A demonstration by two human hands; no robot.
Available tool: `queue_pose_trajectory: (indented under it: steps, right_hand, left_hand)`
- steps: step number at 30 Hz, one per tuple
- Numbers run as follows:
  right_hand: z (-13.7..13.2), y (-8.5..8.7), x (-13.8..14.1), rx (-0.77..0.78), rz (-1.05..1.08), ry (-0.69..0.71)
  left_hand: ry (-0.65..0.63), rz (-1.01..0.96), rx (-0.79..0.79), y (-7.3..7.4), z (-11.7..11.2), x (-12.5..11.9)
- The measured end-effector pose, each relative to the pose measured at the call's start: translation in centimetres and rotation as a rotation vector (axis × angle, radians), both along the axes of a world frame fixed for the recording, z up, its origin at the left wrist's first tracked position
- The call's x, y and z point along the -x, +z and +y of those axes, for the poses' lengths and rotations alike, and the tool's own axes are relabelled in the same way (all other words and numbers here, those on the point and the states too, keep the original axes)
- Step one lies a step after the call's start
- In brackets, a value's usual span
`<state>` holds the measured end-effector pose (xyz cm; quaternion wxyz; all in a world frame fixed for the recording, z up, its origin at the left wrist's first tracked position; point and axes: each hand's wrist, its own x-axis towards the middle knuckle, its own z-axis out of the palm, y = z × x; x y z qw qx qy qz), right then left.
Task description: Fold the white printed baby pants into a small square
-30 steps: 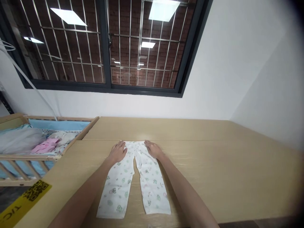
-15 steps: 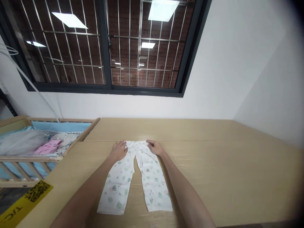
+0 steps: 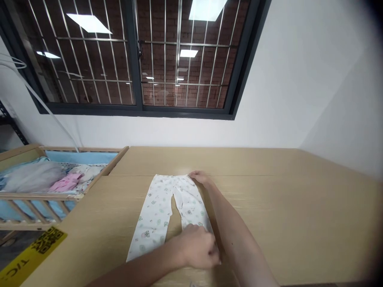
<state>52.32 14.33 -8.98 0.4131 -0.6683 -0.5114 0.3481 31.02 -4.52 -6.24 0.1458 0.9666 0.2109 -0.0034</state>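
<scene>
A pair of white baby trousers [image 3: 158,207] with small printed animals lies flat on the light wooden table [image 3: 269,207], waistband away from me. My right hand [image 3: 200,177] rests at the right corner of the waistband, fingers curled on the cloth. My left hand [image 3: 197,250] has crossed over to the hem of the right leg, near the table's front edge, and its fingers are closed on the cloth there. The left leg lies uncovered and flat.
A wooden cot [image 3: 60,175] with blue bedding, a pink garment [image 3: 66,183] and other clothes stands at the left, touching the table. A yellow label [image 3: 30,255] is at the lower left. A barred window [image 3: 134,59] and white wall lie beyond.
My left hand left the left corner of the waistband and came back and rightward to the hem of the right leg. My right hand stayed at the waistband.
</scene>
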Motion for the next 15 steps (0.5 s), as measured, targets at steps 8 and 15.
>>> queue_pose_trajectory:
  steps: [8,15]
  right_hand:
    - [1.0,0.3,1.0,0.082,-0.062,-0.047]
    - [0.2,0.1,0.9,0.013,0.011,0.02]
  left_hand:
    - [0.024,-0.057,0.052,-3.1,-2.4,-1.9]
    - [0.016,0.123,0.013,-3.1,-2.0,-3.3]
